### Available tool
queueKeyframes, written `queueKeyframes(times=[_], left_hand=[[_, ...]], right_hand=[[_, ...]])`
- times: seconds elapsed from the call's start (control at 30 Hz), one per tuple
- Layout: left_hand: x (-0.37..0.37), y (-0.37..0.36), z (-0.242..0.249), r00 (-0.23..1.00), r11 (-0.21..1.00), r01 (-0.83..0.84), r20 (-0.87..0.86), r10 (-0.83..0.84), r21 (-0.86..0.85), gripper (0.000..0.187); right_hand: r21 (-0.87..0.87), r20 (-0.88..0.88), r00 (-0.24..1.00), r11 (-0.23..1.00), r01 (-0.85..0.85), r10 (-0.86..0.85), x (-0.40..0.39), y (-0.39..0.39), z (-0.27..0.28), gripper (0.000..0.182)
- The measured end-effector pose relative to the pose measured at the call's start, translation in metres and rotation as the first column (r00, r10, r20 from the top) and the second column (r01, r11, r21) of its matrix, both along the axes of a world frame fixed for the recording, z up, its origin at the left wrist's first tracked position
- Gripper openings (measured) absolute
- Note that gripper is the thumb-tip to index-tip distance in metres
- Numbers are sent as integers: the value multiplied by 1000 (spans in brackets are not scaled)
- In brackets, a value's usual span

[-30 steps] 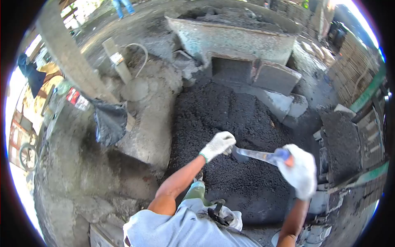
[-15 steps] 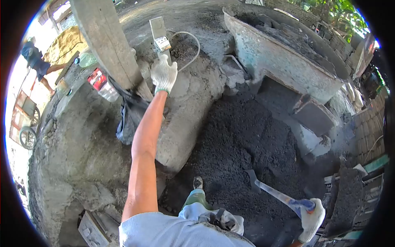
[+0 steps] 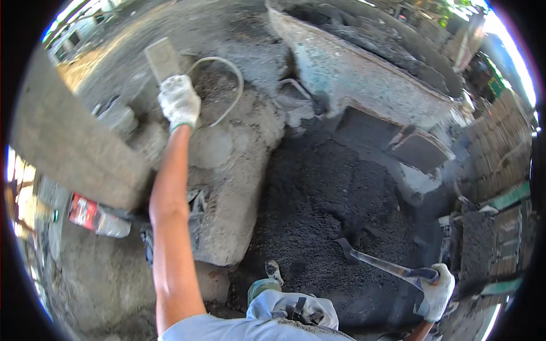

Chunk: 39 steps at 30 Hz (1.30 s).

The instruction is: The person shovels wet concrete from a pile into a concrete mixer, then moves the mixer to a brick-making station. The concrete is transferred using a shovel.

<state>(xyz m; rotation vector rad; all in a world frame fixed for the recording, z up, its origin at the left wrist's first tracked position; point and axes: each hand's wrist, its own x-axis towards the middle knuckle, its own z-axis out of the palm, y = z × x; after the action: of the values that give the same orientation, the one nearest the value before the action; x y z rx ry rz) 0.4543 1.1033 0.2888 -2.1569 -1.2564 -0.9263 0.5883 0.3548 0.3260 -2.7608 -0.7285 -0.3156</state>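
My left hand, in a white knit glove, is stretched out to a small switch box on an upright board. Its curled fingers cover the box, so the contact itself is hidden. A pale cable loops out beside the board. Low on the right, my gloved right hand is closed round the grip of a shovel. The shovel's shaft slants down to the left, and its blade rests at the dark, wet-looking mix on the ground.
A large trough holding dark material stands behind the mix. On the left are a thick post and a red-labelled packet. A concrete ledge borders the mix. Woven panels line the right side.
My left hand has moved up the board and now covers the switch box. The view has turned, bringing the post lower and further left. My right hand still holds the shovel.
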Motion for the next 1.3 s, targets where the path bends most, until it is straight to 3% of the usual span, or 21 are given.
queueKeyframes(times=[0.33,0.4,0.47,0.5,0.57,0.63,0.7,0.73,0.77,0.8,0.83,0.9,0.97,1.0,1.07,1.13,1.17,1.2,1.23,1.27,1.3], left_hand=[[-2,26,-11,996,998,33,86,-38,56,16],[-1,7,-10,987,996,23,157,-9,-82,23],[-5,-50,-37,974,995,95,208,-93,1,30],[-9,-78,-60,939,978,206,276,-207,33,31],[-22,-160,-115,902,912,366,313,-298,-185,19],[-56,-251,-211,823,626,558,462,-331,-545,20],[-124,-366,-311,936,343,322,243,-254,-882,24],[-172,-419,-376,933,271,173,69,-354,-947,28],[-242,-465,-492,791,333,240,-15,-612,-912,29],[-298,-526,-500,683,222,118,-83,-726,-968,28],[-355,-591,-525,863,86,11,-34,-505,-996,27],[-387,-675,-516,992,-183,124,125,6,-975,23],[-447,-769,-493,825,-322,299,74,561,-898,29],[-489,-819,-469,623,-325,386,-16,782,-863,34],[-520,-838,-456,613,-512,579,-75,787,-635,30],[-452,-828,-390,663,-149,362,142,735,-920,25],[-462,-820,-410,888,-70,273,224,401,-959,23],[-462,-809,-436,972,183,234,235,-14,-955,21],[-458,-797,-454,904,409,287,103,-415,-866,19],[-432,-786,-439,962,123,266,271,22,-956,16],[-397,-777,-408,844,-158,356,244,478,-921,16]], right_hand=[[-2,56,998,1000,24,-24,-4,-4,-2,31],[-23,44,999,999,30,-29,-7,-15,0,31],[-17,52,999,1000,12,-11,-6,-26,-5,31],[-8,58,998,1000,6,-5,-5,-32,-7,31],[-2,77,997,1000,-5,5,-4,-39,-6,30],[-12,83,996,1000,-20,21,-2,-53,-10,30],[-1,116,990,997,-83,82,1,-69,-15,31],[-24,105,991,996,-85,87,3,-82,-21,33],[-1,115,987,993,-115,114,3,-91,-21,33],[-2,118,985,992,-126,125,5,-100,-25,33],[0,125,982,990,-140,139,9,-108,-28,33],[-56,116,984,990,-129,135,10,-118,-26,32],[-84,239,945,975,-206,221,18,-127,-35,30],[-74,224,946,972,-223,234,15,-125,-31,29],[-148,250,936,965,-218,250,20,-127,-38,29],[-193,206,951,962,-192,231,27,-132,-43,36],[-207,166,968,966,-154,190,28,-134,-44,40],[-207,145,974,968,-140,172,27,-137,-43,40],[-209,128,980,970,-125,154,25,-141,-44,41],[-190,152,974,972,-135,165,26,-147,-48,38],[-181,141,978,975,-129,155,25,-154,-51,40]])
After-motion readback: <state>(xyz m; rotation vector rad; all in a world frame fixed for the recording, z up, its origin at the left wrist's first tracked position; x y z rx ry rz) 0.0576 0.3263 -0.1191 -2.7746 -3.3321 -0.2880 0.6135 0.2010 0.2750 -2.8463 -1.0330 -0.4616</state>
